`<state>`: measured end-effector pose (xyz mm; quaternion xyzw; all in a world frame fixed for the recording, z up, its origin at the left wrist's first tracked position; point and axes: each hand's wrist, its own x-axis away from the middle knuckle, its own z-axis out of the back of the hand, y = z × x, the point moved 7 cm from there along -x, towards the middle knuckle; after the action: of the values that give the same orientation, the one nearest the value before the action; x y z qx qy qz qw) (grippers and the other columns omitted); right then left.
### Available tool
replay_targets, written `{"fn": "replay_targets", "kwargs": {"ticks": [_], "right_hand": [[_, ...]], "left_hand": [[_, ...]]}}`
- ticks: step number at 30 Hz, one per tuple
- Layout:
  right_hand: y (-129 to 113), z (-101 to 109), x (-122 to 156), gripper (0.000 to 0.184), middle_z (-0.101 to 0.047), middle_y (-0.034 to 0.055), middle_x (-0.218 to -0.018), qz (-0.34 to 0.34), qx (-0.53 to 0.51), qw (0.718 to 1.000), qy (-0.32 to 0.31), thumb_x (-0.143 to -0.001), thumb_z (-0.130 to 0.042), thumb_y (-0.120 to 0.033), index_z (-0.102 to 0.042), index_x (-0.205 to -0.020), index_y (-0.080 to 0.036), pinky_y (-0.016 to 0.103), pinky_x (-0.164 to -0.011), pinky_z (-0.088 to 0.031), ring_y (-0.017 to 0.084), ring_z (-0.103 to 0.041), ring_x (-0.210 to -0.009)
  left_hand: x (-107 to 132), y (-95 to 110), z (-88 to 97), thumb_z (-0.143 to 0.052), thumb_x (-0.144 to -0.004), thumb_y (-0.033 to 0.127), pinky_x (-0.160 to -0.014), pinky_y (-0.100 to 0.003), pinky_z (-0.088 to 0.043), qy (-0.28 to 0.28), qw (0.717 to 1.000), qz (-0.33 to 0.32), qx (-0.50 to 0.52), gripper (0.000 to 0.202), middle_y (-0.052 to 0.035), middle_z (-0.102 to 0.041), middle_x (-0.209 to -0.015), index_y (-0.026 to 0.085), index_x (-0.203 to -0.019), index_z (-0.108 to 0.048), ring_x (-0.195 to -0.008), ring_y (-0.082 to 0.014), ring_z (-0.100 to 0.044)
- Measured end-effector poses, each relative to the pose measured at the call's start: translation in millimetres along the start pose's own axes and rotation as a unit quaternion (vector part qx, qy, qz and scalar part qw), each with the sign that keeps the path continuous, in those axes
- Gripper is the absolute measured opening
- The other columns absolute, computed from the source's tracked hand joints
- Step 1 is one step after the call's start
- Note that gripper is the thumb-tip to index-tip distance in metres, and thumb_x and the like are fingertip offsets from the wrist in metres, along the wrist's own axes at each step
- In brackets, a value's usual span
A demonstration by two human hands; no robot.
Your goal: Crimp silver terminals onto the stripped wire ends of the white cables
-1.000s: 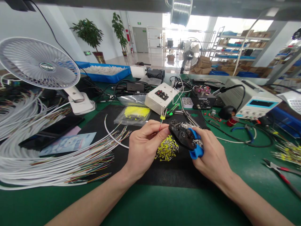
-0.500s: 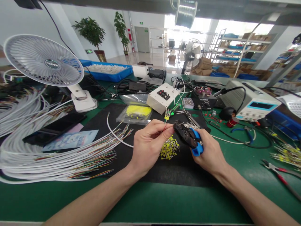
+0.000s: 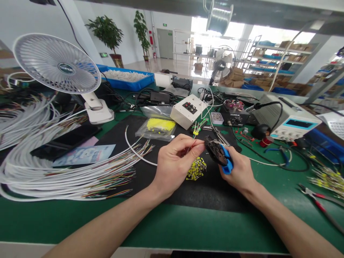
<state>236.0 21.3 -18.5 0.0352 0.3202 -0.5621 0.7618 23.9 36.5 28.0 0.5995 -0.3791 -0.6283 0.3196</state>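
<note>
Between the thumb and fingers of my left hand [image 3: 174, 163] is the end of a white cable [image 3: 134, 153] with thin coloured wires, mostly hidden by the fingers. Just past the fingertips, yellow-sleeved terminals [image 3: 196, 132] stick up on wire ends. My right hand [image 3: 238, 165] is wrapped round the blue handles of a crimping tool [image 3: 216, 150], whose black jaws touch or nearly touch the left fingertips. Whether a wire sits inside the jaws is too small to tell. Under the hands, a pile of yellow-sleeved terminals [image 3: 196, 169] lies on the black mat [image 3: 206, 197].
Bundled white cables [image 3: 80, 179] cover the left side, beside a phone [image 3: 66, 141] and a white fan [image 3: 60, 68]. Behind the hands are a bag of yellow sleeves [image 3: 159, 125] and a switch box [image 3: 189, 111]. Cutting pliers [image 3: 314, 195] and a power supply [image 3: 290, 116] are on the right.
The whole view has shifted slightly, so the hands appear a little further right. Both hands keep their holds, and the crimping tool is turned slightly.
</note>
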Motion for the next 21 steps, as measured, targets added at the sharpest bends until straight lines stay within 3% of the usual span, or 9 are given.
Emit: {"fn": "replay_targets", "kwargs": {"ticks": [5, 8, 12, 16, 19, 21], "right_hand": [[0, 0, 0, 0.03, -0.067, 0.0023, -0.079, 0.01, 0.003, 1.0, 0.01, -0.072, -0.061, -0.018, -0.057, -0.101, -0.022, 0.03, -0.06, -0.046, 0.022, -0.065, -0.065], [-3, 9, 0, 0.034, -0.066, 0.0041, -0.084, 0.02, -0.001, 0.999, 0.026, -0.072, -0.061, -0.018, -0.058, -0.106, -0.021, 0.032, -0.065, -0.049, 0.023, -0.065, -0.072], [-13, 27, -3, 0.057, -0.064, 0.0144, -0.113, 0.073, -0.031, 0.995, 0.058, -0.07, -0.062, -0.018, -0.054, -0.126, -0.016, 0.043, -0.089, -0.052, 0.03, -0.063, -0.103], [-24, 33, -5, 0.074, -0.055, 0.0192, -0.137, 0.12, -0.082, 0.987, 0.061, -0.071, -0.064, -0.018, -0.046, -0.142, -0.014, 0.055, -0.111, -0.039, 0.035, -0.051, -0.129], [-20, 29, -4, 0.069, -0.057, 0.0159, -0.138, 0.061, -0.148, 0.986, 0.045, -0.077, -0.068, -0.019, -0.049, -0.143, -0.018, 0.051, -0.11, -0.042, 0.033, -0.054, -0.128], [-11, 27, -2, 0.061, -0.06, 0.0131, -0.137, -0.013, -0.214, 0.975, 0.051, -0.083, -0.069, -0.023, -0.052, -0.142, -0.021, 0.049, -0.11, -0.044, 0.031, -0.056, -0.128]], "left_hand": [[0, -4, 0.6, -0.074, -0.09, 0.025, -0.067, -0.024, -0.048, 0.0, 1.0, 0.002, -0.009, 0.012, -0.0037, -0.068, -0.09, 0.02, -0.099, -0.079, -0.079, -0.0133, -0.06], [1, 3, 0.2, -0.073, -0.09, 0.02, -0.069, -0.024, -0.048, -0.007, 1.0, -0.03, -0.005, 0.011, -0.0038, -0.067, -0.091, 0.02, -0.099, -0.079, -0.081, -0.0134, -0.06], [7, 20, -1.9, -0.074, -0.088, 0.014, -0.066, -0.025, -0.048, -0.028, 0.994, -0.101, -0.02, 0.016, -0.0037, -0.066, -0.09, 0.021, -0.101, -0.078, -0.079, -0.0129, -0.06], [9, 26, -0.2, -0.073, -0.089, 0.016, -0.067, -0.025, -0.048, -0.008, 0.991, -0.122, -0.053, 0.015, -0.0037, -0.066, -0.089, 0.021, -0.102, -0.078, -0.078, -0.013, -0.061], [5, 24, 4.0, -0.071, -0.091, 0.019, -0.069, -0.026, -0.048, 0.028, 0.989, -0.106, -0.096, 0.01, -0.003, -0.067, -0.089, 0.02, -0.1, -0.077, -0.078, -0.013, -0.06], [2, 20, 0.5, -0.069, -0.093, 0.021, -0.068, -0.025, -0.047, 0.001, 0.988, -0.082, -0.13, 0.009, -0.0028, -0.067, -0.088, 0.019, -0.099, -0.076, -0.076, -0.0126, -0.06]]}}
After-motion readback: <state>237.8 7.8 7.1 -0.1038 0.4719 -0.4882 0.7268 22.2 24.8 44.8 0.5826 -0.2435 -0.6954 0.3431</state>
